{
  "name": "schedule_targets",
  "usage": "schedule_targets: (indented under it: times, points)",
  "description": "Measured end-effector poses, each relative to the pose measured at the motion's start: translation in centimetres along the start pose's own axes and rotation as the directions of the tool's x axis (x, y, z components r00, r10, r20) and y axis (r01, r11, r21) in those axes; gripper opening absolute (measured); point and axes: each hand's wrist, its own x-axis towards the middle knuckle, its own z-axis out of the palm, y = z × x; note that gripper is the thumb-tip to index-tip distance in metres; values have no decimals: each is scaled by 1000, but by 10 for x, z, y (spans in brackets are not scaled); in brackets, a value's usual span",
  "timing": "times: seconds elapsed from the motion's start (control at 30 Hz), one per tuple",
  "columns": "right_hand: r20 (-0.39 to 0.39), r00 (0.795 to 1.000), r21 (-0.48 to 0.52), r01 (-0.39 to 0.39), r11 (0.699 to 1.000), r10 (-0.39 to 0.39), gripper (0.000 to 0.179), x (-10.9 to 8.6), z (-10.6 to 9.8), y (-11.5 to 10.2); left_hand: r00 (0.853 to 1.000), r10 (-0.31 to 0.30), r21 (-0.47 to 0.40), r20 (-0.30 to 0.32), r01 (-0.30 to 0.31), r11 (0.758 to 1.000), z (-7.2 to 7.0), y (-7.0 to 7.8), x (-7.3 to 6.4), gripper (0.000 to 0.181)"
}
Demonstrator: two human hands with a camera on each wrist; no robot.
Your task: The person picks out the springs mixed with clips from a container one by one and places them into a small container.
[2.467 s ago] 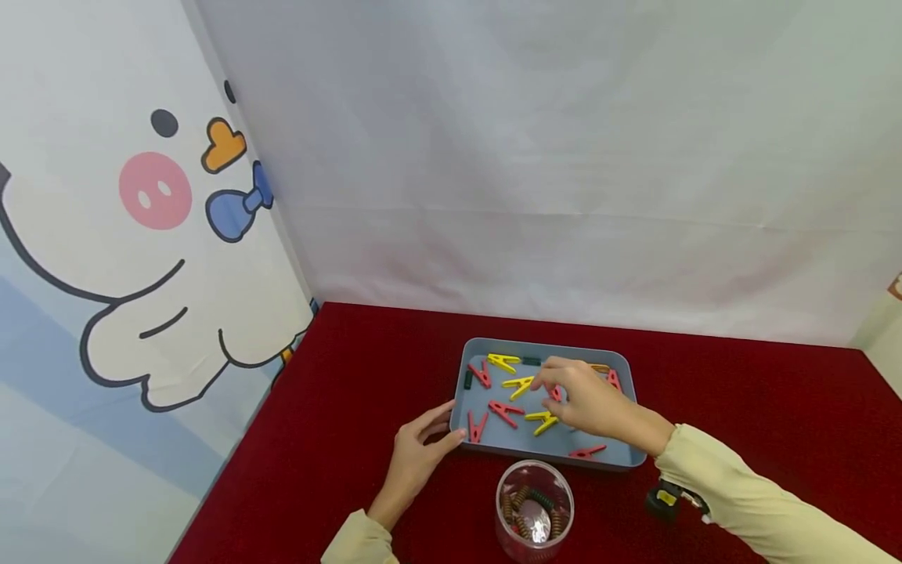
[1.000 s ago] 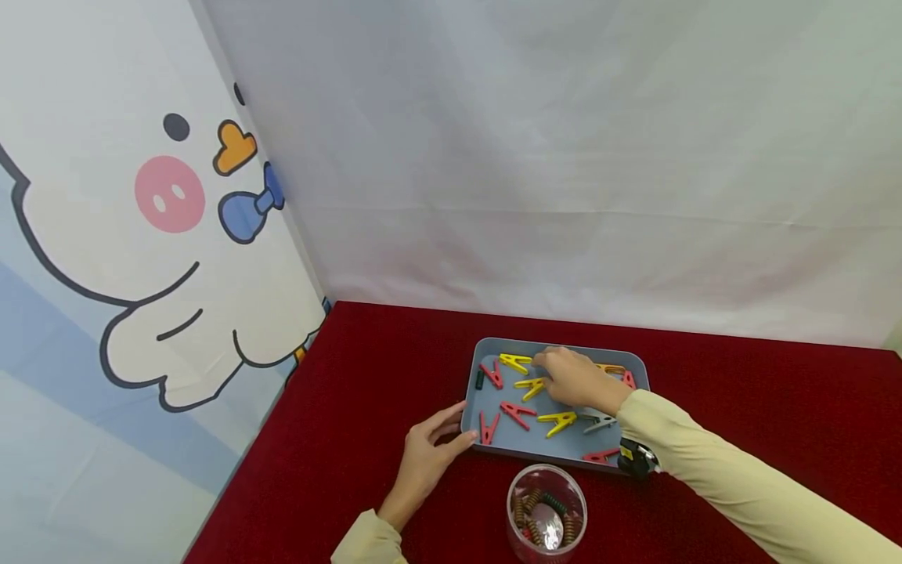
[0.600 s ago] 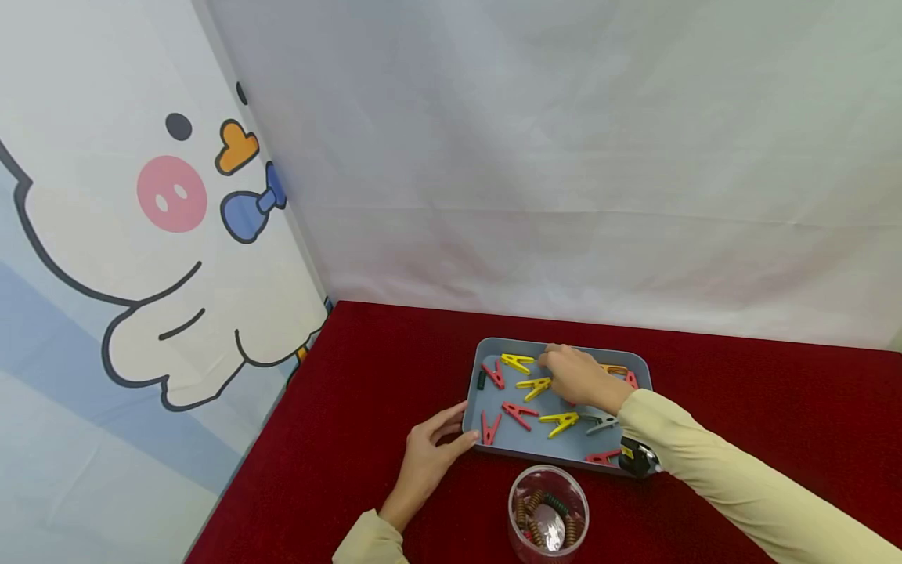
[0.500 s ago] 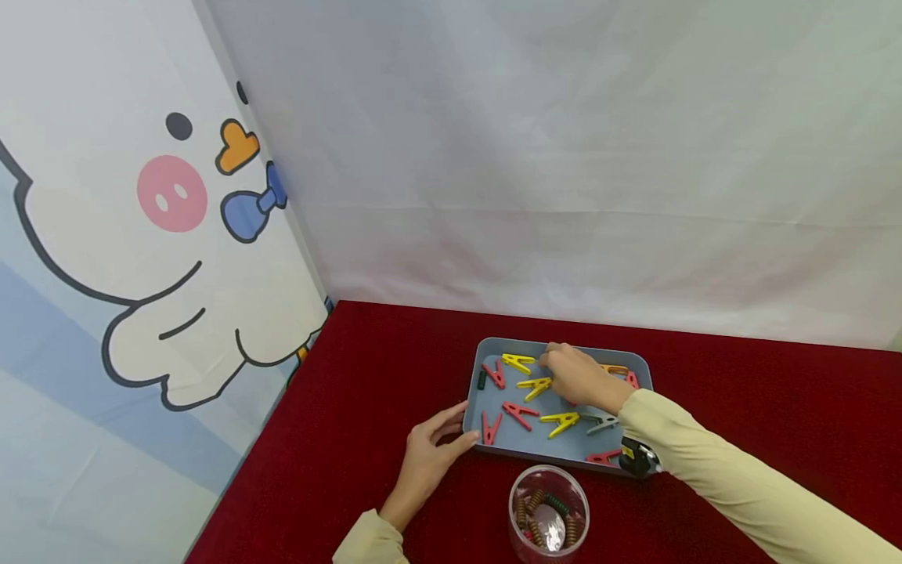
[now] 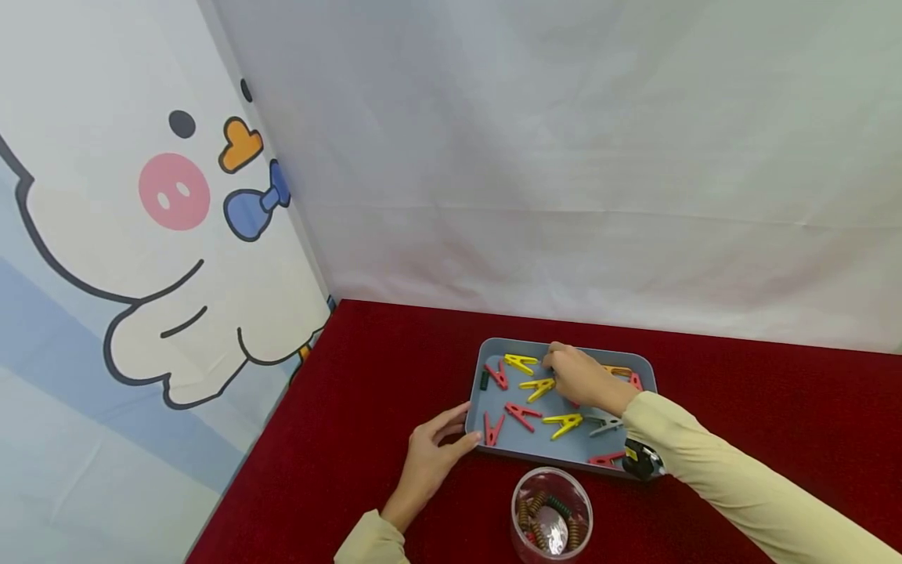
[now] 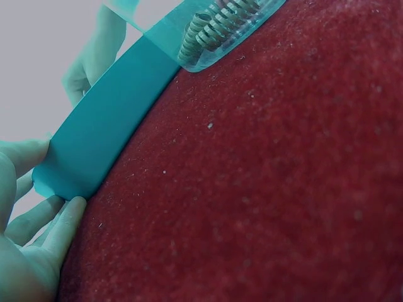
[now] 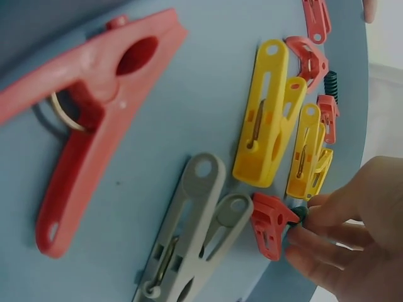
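My left hand [image 5: 426,462] holds the near left corner of a blue-grey tray [image 5: 543,442], thumb on the front side and fingers on the left. In the right wrist view my right hand [image 7: 346,229] pinches a dark green spring [image 7: 300,215] right beside a red clothespin [image 7: 269,225]. From the head view that spring is hidden under the hand, at the tray's back. Yellow clothespins [image 5: 564,424], more red ones and a grey clothespin [image 5: 604,424] lie spread over the tray. Another dark green spring [image 5: 484,381] lies by its left wall.
A clear round plastic jar [image 5: 552,548] stands just in front of the tray, with several brown springs [image 5: 523,513] and a green spring [image 5: 560,506] inside. Dark red cloth [image 5: 380,376] covers the table. A white curtain [image 5: 564,157] hangs behind, a cartoon-printed one at left.
My right hand has gone from above the tray's middle down to its back, over the green spring there, and has stayed there over the last second. The left hand keeps its hold on the tray.
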Motion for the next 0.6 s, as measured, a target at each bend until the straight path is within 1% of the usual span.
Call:
schedule_targets:
  times: [0.13,0.27,0.43,0.6]
  points:
    - [-27,999,32,30,999,-30,27,1,2,3,1000,-4,6,-10,4,1000,1,1,-1,51]
    - [-46,998,48,54,997,-51,27,3,3,5,1000,-12,-4,-3,12,1000,0,1,0,50]
    - [-58,995,45,89,995,-86,29,6,4,6,1000,-28,-6,4,28,1000,-1,2,0,51]
    - [-56,989,37,140,989,-138,31,9,5,6,1000,-20,15,-10,20,1000,0,2,-1,52]
